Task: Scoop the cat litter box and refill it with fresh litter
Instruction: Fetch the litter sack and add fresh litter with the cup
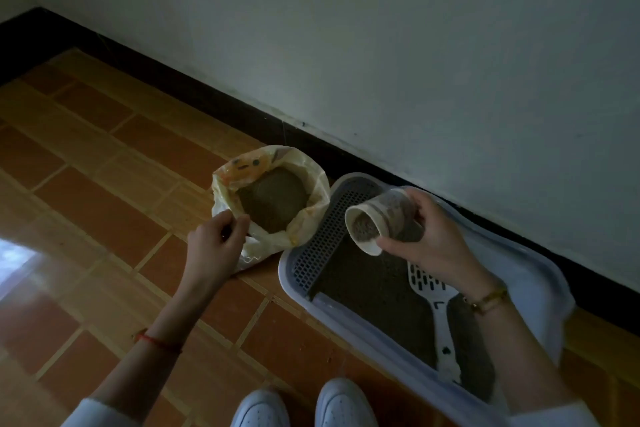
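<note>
A pale litter box (540,274) lies on the floor along the wall, with dark litter (377,291) inside and a grey perforated grid (322,239) at its left end. A white slotted scoop (440,315) rests on the litter. My right hand (433,236) grips a clear plastic cup (374,218) tilted on its side over the box, with litter inside it. Left of the box stands an open yellowish plastic bag (304,225) holding brownish litter (273,199). My left hand (216,243) pinches the bag's near rim.
The floor is orange-brown tile (104,184) with a black skirting board (242,114) under a white wall. My two white shoes (301,406) show at the bottom edge, just in front of the box's near corner.
</note>
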`<state>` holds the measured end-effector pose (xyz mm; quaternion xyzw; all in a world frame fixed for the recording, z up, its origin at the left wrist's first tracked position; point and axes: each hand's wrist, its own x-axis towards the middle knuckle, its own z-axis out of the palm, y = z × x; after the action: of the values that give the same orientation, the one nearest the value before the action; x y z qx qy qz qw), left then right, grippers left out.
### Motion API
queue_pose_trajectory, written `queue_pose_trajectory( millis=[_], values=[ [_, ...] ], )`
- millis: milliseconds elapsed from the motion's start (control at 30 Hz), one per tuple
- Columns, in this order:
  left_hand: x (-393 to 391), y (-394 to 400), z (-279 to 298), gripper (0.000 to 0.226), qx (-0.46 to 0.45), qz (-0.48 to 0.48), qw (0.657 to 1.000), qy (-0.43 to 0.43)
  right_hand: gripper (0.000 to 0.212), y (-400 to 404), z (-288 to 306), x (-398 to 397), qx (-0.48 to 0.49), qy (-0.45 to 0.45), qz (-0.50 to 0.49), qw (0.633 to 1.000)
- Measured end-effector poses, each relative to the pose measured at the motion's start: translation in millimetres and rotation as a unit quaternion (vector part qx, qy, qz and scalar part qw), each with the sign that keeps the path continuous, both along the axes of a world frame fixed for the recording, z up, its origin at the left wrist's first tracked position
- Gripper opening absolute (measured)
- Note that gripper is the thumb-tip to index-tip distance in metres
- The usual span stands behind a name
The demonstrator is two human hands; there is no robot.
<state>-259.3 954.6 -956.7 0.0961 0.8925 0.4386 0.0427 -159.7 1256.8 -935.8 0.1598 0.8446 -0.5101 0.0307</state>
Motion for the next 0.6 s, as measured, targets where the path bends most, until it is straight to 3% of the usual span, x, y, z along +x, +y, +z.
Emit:
queue_pose_trajectory(
  millis=[100, 367, 500, 600],
  values=[
    [0.0, 0.1, -1.2, 0.034, -0.004, 0.005, 1.000, 0.000, 0.077, 7.0, 2.9, 12.9, 0.008, 0.027, -0.004, 1.000],
    [1.2, -0.5, 0.8, 0.036, -0.002, 0.008, 1.000, -0.004, 0.106, 4.7, 3.1, 17.7, 0.221, 0.042, -0.006, 0.974],
    [2.3, -0.3, 2.1, 0.034, 0.000, 0.010, 1.000, -0.002, 0.107, -1.4, 5.4, 12.7, 0.349, 0.067, 0.009, 0.935],
    [2.5, -1.1, 1.3, 0.033, 0.004, 0.011, 1.000, -0.001, 0.107, -2.9, 7.8, 6.0, 0.371, 0.072, -0.005, 0.926]
  ],
)
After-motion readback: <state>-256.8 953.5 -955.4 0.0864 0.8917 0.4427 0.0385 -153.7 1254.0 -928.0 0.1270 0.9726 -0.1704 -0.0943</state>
